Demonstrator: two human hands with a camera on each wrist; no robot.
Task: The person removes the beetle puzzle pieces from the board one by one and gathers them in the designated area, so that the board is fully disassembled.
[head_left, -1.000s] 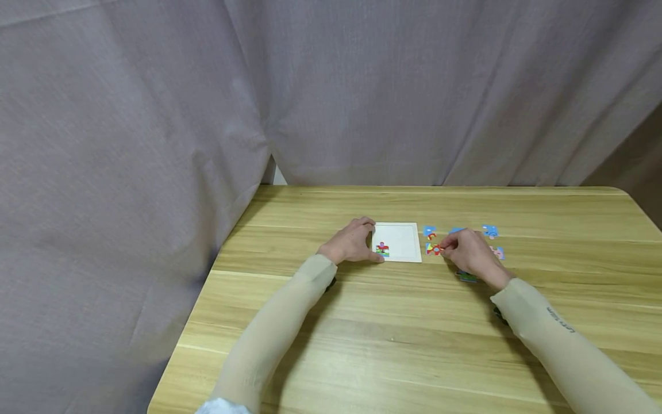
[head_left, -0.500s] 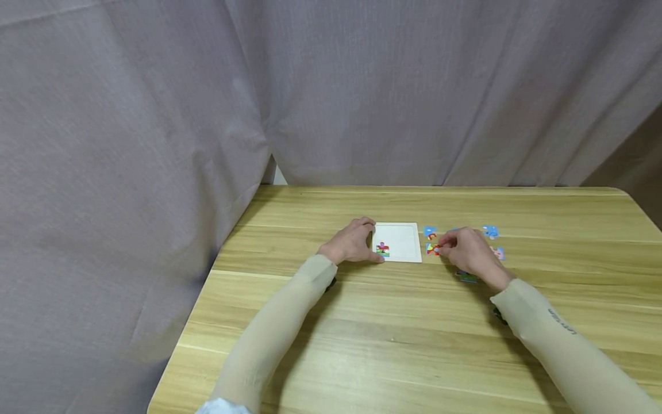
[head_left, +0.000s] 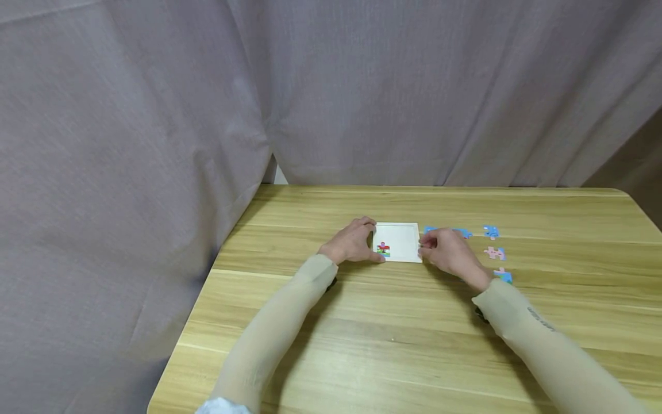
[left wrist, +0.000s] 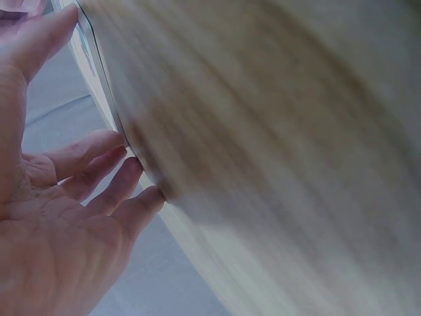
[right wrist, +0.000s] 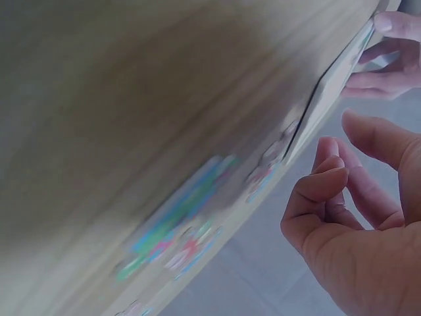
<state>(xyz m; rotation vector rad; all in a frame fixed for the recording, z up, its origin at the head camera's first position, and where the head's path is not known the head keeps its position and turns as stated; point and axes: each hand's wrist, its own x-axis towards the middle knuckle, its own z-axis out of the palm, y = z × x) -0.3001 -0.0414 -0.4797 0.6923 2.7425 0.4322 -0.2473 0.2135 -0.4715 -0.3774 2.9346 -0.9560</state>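
Note:
A square white puzzle tray (head_left: 401, 237) lies on the table in the head view. In its near left corner sits a red and green puzzle piece (head_left: 383, 250). My left hand (head_left: 354, 241) grips the tray's left side, thumb at the near edge and fingers at the far corner. My right hand (head_left: 451, 251) is at the tray's right edge, fingers bent. The right wrist view shows a gap between its thumb (right wrist: 371, 135) and curled fingers, with nothing seen between them. Loose puzzle pieces (right wrist: 265, 172) lie on the table beside the tray, partly hidden by this hand in the head view.
Right of my right hand lie a blue piece (head_left: 491, 231), a pink piece (head_left: 495, 253) and a blue-green piece (head_left: 503, 276). Another blue piece (head_left: 463, 233) shows behind the hand. A grey curtain (head_left: 362, 115) hangs behind the wooden table (head_left: 393, 339).
My right hand has moved left, from the red and yellow piece to the tray's right edge, and now covers that piece's spot. The left hand and tray stay nearly still.

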